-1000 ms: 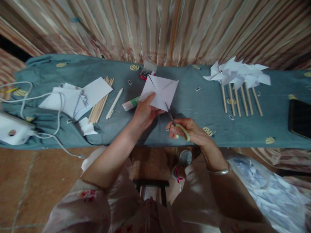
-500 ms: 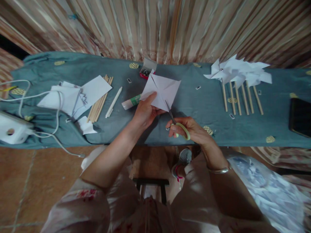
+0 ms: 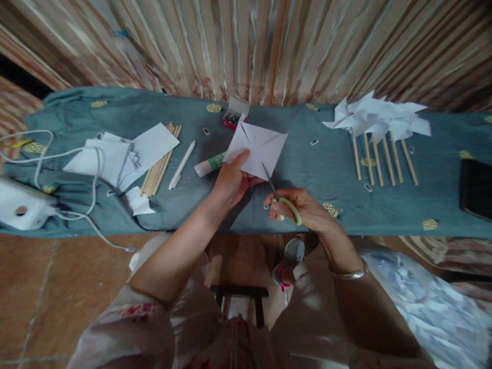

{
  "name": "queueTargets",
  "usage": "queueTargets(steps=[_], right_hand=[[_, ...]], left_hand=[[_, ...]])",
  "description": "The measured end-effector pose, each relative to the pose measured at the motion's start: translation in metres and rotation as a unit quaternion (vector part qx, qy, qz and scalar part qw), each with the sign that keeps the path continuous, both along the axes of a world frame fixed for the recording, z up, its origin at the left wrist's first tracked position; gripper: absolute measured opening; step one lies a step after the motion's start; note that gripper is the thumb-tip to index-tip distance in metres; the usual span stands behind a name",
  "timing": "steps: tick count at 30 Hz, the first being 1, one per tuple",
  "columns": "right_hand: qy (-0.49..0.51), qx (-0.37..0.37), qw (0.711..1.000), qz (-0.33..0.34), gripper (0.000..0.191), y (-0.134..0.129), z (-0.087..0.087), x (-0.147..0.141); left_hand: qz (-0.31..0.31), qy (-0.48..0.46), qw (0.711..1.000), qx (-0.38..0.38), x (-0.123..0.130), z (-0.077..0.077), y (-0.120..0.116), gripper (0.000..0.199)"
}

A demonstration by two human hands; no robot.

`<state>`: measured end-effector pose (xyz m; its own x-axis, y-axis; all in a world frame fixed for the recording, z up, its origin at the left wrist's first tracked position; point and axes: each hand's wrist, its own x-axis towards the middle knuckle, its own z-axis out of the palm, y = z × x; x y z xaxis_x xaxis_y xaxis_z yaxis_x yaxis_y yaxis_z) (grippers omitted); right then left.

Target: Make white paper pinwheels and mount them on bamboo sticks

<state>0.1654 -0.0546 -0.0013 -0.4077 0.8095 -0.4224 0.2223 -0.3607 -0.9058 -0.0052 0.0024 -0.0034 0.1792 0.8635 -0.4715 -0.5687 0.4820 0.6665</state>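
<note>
A white paper square [image 3: 267,146] was held over the middle of a cloth-covered surface [image 3: 303,171], one corner turned toward the person. The left hand [image 3: 231,179] gripped it from the near left, thumb pressed on top, other fingers clamped underneath. The right hand [image 3: 295,207], nearer the person and to the right, had its fingers curled around the yellow-green handles of scissors [image 3: 275,193]. Their long axis ran far and slightly left from that hand, across the paper's near corner and toward its middle. One blade lay over the top face; I could not tell how wide the blades stood apart. The left thumb was just left of the blade tip, not touching it. A dark line, apparently a slit, ran from the far left corner toward the middle.

Just beyond the paper stood an open box [image 3: 234,115] of pins. To the left lay a glue stick [image 3: 209,165], a pen [image 3: 182,164], wooden sticks [image 3: 163,161] and loose paper sheets [image 3: 102,160]. Pinwheels [image 3: 380,120] lay well to the right, at the far side.
</note>
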Motion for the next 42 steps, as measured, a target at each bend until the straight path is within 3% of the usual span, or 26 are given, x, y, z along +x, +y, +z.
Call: queueTargets(steps=[19, 42], right_hand=[[0.008, -0.005, 1.000, -0.010, 0.059, -0.001, -0.011, 0.002], [0.020, -0.020, 0.999, -0.030, 0.059, -0.002, -0.005, -0.004]], left_hand=[[-0.001, 0.008, 1.000, 0.012, 0.001, 0.006, -0.001, 0.023], [0.012, -0.005, 1.000, 0.003, 0.000, 0.005, -0.001, 0.021]])
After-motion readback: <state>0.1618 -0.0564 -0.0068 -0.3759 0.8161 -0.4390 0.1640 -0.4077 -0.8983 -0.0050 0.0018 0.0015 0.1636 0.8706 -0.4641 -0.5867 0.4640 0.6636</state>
